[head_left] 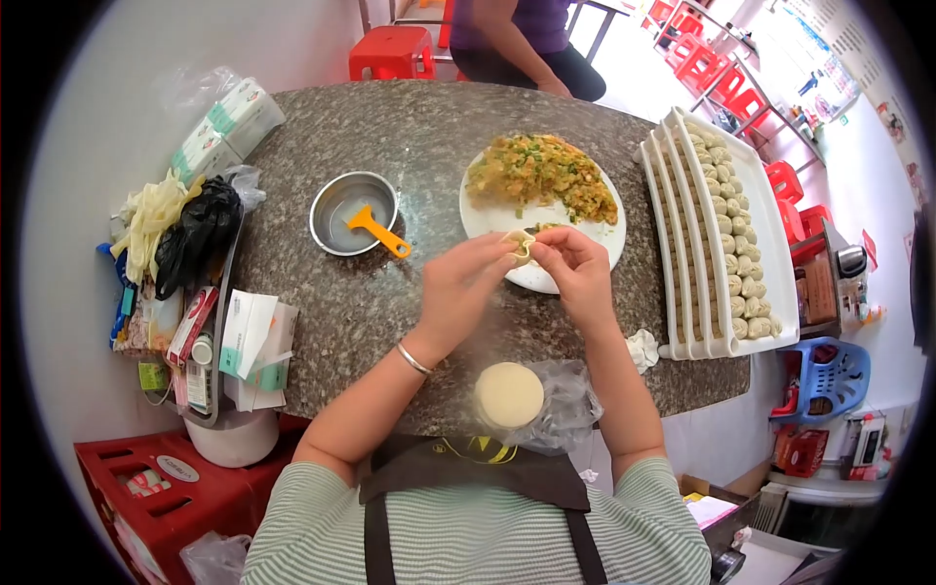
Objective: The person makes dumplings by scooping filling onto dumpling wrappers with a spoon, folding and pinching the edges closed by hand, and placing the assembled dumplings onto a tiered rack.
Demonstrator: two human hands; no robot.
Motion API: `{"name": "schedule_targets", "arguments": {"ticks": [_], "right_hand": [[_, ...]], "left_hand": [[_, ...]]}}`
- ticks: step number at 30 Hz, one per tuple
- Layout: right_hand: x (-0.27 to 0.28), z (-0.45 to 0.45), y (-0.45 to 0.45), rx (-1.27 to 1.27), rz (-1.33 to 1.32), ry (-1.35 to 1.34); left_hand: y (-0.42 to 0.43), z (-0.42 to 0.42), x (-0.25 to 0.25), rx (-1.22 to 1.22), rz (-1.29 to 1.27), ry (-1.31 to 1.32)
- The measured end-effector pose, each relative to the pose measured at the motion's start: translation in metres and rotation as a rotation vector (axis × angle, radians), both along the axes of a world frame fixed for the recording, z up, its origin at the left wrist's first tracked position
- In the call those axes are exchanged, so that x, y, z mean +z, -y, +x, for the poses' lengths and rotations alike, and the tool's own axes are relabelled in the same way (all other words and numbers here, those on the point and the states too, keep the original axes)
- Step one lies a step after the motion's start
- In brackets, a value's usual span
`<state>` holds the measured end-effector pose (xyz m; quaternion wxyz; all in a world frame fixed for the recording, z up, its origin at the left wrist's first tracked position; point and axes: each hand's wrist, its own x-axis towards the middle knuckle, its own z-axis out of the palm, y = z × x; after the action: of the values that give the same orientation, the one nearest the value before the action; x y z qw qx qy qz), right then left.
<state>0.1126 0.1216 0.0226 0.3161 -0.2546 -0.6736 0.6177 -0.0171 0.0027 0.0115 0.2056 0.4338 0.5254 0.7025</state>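
Observation:
My left hand (pixel 466 283) and my right hand (pixel 577 275) meet over the near edge of a white plate (pixel 499 215). Between their fingertips they pinch a dumpling (pixel 524 246), its pale wrapper folded around a bit of filling. A mound of chopped orange and green filling (pixel 546 175) covers the plate's far side. Below my hands, close to my apron, lies a stack of round dumpling wrappers (pixel 509 394) on a clear plastic bag (pixel 568 408). To the left stands a metal bowl (pixel 341 200) with an orange-handled tool (pixel 380 231) resting in it.
Stacked white trays (pixel 773 210) of finished dumplings (pixel 749 268) stand at the table's right edge, beside a crumpled tissue (pixel 643 349). Tissue packs (pixel 226 127), a black bag (pixel 198 234) and boxes (pixel 255 336) crowd the left. Across the table (pixel 312 117) sits another person (pixel 526 44).

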Motion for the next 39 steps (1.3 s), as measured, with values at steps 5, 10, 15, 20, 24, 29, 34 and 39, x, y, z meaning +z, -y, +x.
{"name": "schedule_targets", "arguments": {"ticks": [5,10,15,20,24,29,34,39], "right_hand": [[0.007,-0.005,0.009,-0.086,0.535,0.027],[0.005,0.002,0.002,-0.071,0.401,0.099],[0.008,0.005,-0.002,0.039,0.242,0.102],[0.005,0.003,0.007,-0.037,0.458,0.050],[0.002,0.004,0.006,-0.039,0.476,0.050],[0.004,0.006,0.000,-0.006,0.270,0.089],[0.001,0.007,0.005,0.018,0.382,0.052],[0.006,0.004,0.012,-0.074,0.599,0.079]], "left_hand": [[-0.001,-0.004,-0.006,0.052,-0.070,0.078],[0.000,-0.002,-0.006,-0.023,-0.071,0.112],[0.001,-0.001,-0.006,-0.111,-0.067,0.118],[0.001,0.002,-0.004,-0.036,-0.162,0.229],[0.001,-0.003,-0.008,-0.079,-0.207,0.169],[0.002,-0.002,-0.004,-0.163,-0.111,0.233],[0.003,0.001,-0.002,-0.149,-0.135,0.205],[0.003,0.002,-0.005,-0.073,-0.156,0.257]]}}
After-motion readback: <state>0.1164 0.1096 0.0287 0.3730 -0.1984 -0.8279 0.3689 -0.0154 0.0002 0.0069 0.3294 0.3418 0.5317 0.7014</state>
